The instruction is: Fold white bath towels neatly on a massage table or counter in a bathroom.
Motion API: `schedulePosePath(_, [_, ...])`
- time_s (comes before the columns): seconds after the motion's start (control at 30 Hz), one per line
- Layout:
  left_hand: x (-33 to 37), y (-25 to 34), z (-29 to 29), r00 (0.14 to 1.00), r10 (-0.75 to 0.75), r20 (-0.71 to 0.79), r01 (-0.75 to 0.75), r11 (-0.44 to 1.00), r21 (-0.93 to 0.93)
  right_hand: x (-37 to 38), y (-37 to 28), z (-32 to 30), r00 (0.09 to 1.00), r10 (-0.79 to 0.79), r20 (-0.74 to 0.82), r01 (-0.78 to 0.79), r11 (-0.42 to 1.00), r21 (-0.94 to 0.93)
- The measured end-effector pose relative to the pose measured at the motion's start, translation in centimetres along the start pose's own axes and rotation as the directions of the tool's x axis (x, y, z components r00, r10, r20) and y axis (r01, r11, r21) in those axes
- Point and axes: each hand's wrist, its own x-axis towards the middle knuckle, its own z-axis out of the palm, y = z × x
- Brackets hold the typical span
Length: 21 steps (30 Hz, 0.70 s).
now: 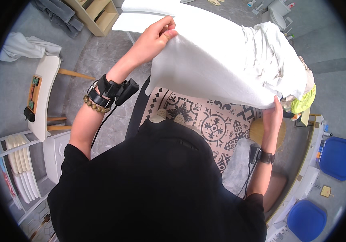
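Note:
A large white cloth is spread over a white surface, and its near edge hangs down towards me. At the upper left, my left hand pinches one corner of this cloth between thumb and fingers. My right hand is closed on the near edge at the other end, so the edge runs taut between the two. Beside my right hand lies a crumpled heap of white fabric, with a yellow-green fabric piece under its far right side. A folded white cloth rests at the upper left end.
A patterned mat lies on the floor below me, with a round wooden stool on the right. Left of me stands a white table. Behind are a wooden shelf and a toilet. Two blue seats are far right.

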Motion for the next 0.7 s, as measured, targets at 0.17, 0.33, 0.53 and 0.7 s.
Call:
schedulePosePath(0.17, [0.0, 0.1, -1.1, 0.997, 0.056, -0.054, -0.049, 0.991, 0.126, 0.0, -0.9, 1.8, 0.999, -0.033, 0.039, 0.034, 0.999, -0.019])
schedulePosePath(0.33, [-0.7, 0.4, -2.1, 0.993, 0.052, -0.108, -0.037, 0.989, 0.143, 1.8, 0.2, -0.7, 0.993, -0.05, 0.104, 0.049, 0.999, 0.016])
schedulePosePath(0.53, [-1.3, -0.8, -1.9, 0.995, -0.001, -0.098, 0.018, 0.984, 0.18, 0.8, -0.3, 0.8, 0.998, 0.014, 0.055, -0.011, 0.999, -0.044])
schedulePosePath(0.7, [-1.1, -1.2, -2.1, 0.998, -0.052, -0.022, 0.055, 0.99, 0.132, -0.1, -1.4, 2.4, 1.0, 0.016, 0.015, -0.016, 1.0, 0.019])
